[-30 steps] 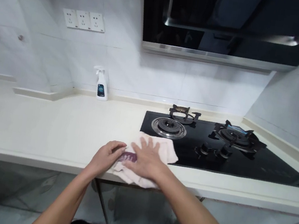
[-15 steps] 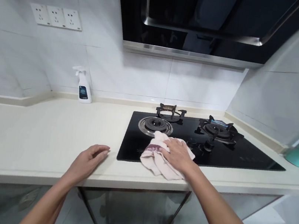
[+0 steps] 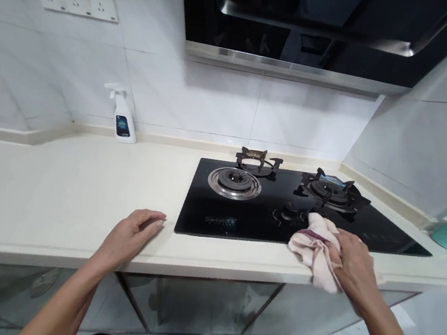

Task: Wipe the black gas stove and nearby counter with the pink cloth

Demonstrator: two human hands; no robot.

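towel over hob edge, right hand atop, left hand apart

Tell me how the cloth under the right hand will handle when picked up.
The cloth will probably be floppy: it bunches into soft folds beneath the right hand. It looks fairly thin, so it is likely light for its size. On the glossy black glass hob it would probably slide easily under a push rather than catch.

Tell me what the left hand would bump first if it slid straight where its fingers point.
The left hand would probably bump the black glass gas hob, though depth is hard to judge here.
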